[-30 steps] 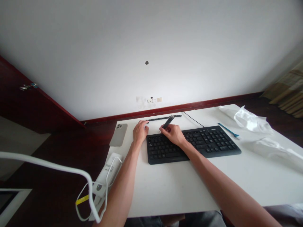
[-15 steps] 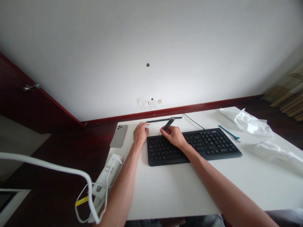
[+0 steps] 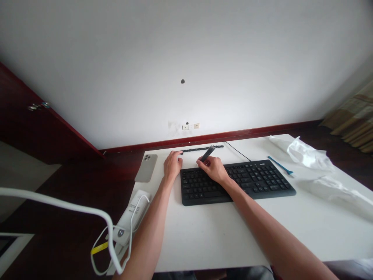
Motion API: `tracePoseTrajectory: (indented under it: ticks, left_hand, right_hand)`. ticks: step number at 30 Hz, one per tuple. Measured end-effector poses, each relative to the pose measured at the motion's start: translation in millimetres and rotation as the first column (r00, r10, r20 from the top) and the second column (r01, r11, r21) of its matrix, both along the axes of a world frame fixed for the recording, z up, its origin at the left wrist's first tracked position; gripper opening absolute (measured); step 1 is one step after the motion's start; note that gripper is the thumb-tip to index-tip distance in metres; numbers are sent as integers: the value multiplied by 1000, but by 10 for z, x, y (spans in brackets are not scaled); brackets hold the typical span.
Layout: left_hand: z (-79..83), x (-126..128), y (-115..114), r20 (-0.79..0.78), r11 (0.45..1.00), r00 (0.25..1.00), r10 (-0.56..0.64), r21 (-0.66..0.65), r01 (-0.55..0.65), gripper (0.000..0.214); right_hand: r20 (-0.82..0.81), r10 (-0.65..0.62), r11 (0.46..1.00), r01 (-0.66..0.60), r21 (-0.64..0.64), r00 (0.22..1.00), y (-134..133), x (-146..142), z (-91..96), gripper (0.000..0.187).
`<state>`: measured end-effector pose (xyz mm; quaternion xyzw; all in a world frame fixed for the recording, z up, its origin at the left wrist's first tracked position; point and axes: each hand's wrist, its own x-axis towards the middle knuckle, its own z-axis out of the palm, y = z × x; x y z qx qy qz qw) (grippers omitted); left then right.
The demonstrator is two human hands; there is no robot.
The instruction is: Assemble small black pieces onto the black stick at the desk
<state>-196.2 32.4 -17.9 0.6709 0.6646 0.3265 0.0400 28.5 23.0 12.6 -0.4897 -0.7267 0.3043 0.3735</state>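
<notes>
My left hand [image 3: 173, 165] is by the left end of a row of small black keycaps [image 3: 201, 149] along the back of the table. Its thumb and index finger close on a small black keycap [image 3: 182, 153]. Over the upper left part of a black keyboard [image 3: 262, 191], my right hand [image 3: 214, 168] is closed around a dark pen-like tool [image 3: 208, 153]. The tool is tilted, its thick end up and to the right. Its lower tip, near the keyboard's back edge, is too fine to make out.
A phone [image 3: 146, 168] lies at the table's left, with a white power strip [image 3: 136, 208] and white cable [image 3: 72, 206] nearer me. A blue brush-like tool [image 3: 280, 165] lies right of the keyboard. Crumpled clear plastic [image 3: 305, 153] covers the right side. The keyboard cable [image 3: 237, 150] runs backward.
The view shifts slightly. More of the small black keycap shows at my left fingertips. My right hand keeps the pen-like tool in nearly the same place.
</notes>
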Motion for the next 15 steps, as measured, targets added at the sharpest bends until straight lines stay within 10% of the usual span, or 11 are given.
tracePoseTrajectory:
  ticks: [15]
  left_hand:
    - [11, -77, 84, 306, 1000, 952, 11, 24, -19, 27]
  right_hand:
    - [10, 3, 1000, -3, 9, 1000, -9, 2, 6, 33]
